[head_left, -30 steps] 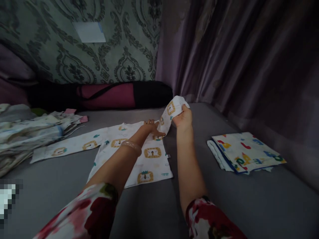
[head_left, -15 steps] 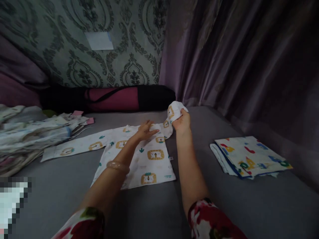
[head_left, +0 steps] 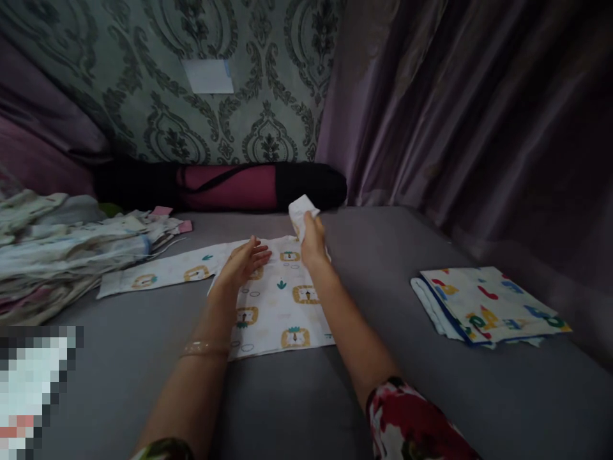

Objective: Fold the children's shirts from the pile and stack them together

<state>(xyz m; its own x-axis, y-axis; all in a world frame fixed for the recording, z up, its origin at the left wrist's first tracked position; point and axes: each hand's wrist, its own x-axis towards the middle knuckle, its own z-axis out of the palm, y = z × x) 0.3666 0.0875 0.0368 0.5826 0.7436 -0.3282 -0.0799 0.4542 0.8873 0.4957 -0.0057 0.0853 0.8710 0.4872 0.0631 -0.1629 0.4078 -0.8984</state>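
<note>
A white long-sleeved shirt [head_left: 268, 303] with lion faces and green leaves lies spread out in front of me. Its left sleeve [head_left: 167, 273] stretches flat toward the left. My right hand [head_left: 313, 241] is closed around the right sleeve [head_left: 301, 207], whose end stands up above the fingers over the shirt's upper right part. Over the upper left part of the shirt is my left hand [head_left: 243, 263], fingers stretched out and holding nothing. Whether its palm touches the cloth I cannot tell.
On the right lies a folded stack of cloth [head_left: 493, 303] with colourful letters on top. A heap of loose clothes [head_left: 71, 249] spreads at the left. A long black and magenta bag [head_left: 230, 186] runs along the wall, beside a purple curtain [head_left: 407, 115]. Everything lies on a grey sheet [head_left: 282, 409].
My right hand has carried the right sleeve leftward, from beyond the shirt's shoulder to above its body. My left hand has shifted left across the shirt. The view has turned slightly.
</note>
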